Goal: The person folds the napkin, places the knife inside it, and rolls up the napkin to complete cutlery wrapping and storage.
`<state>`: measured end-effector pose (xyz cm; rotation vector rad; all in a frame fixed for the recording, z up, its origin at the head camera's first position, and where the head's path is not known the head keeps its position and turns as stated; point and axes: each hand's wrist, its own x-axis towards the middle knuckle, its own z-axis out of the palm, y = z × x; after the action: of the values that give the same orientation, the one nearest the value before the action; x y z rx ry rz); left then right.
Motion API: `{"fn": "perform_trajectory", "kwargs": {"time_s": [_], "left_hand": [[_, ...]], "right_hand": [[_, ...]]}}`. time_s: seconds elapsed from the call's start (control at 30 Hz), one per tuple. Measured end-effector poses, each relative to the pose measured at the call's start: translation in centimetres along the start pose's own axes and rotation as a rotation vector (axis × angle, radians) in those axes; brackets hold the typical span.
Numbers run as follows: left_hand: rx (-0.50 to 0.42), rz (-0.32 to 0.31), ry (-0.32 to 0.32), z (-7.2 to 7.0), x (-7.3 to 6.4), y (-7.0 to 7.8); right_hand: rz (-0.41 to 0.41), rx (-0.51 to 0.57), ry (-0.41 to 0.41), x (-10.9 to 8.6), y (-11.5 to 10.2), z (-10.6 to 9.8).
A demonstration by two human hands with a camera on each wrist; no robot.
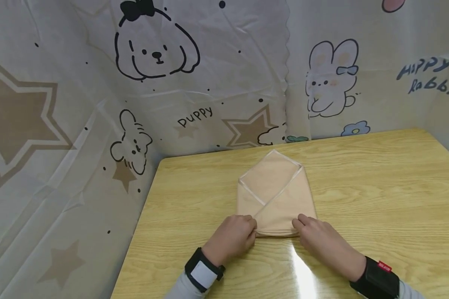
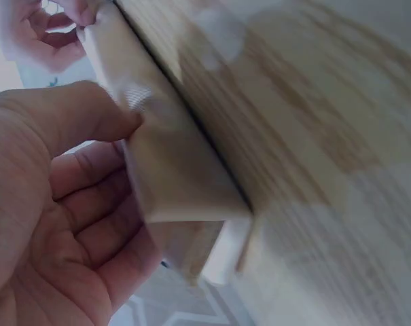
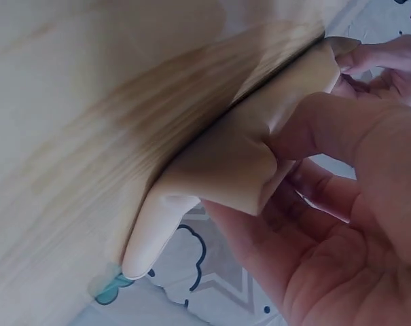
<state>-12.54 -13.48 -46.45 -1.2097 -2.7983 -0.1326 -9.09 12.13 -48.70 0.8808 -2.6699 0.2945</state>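
Observation:
A peach cloth (image 1: pixel 277 199) with white edging lies folded like an envelope on the table, its pointed end away from me. At its near left corner my left hand (image 1: pixel 235 234) pinches the folded edge. My right hand (image 1: pixel 316 236) pinches the same near edge towards its right end. In the left wrist view, the left thumb presses on the cloth fold (image 2: pixel 171 156), with the fingers curled behind it. The right wrist view has the right thumb on the cloth's raised edge (image 3: pixel 225 159) and the fingers underneath; the cloth puckers there.
The wood-grain table (image 1: pixel 378 199) extends on both sides of the cloth. A pale curtain (image 1: pixel 217 79) printed with stars and cartoon animals hangs along the table's back and left edges. Black bands (image 1: pixel 378 278) circle both wrists.

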Motion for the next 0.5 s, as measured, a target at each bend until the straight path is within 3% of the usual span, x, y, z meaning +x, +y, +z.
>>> {"fn": "perform_trajectory", "kwargs": {"time_s": [0.33,0.5], "left_hand": [[-0.022,-0.035,0.008,0.7,0.7,-1.2],[-0.029,-0.102,0.047,0.7,1.4,-1.1]], "right_hand": [[0.011,0.039,-0.002,0.9,1.5,0.4],[-0.024,-0.046,0.037,1.3,1.7,0.6]]}}
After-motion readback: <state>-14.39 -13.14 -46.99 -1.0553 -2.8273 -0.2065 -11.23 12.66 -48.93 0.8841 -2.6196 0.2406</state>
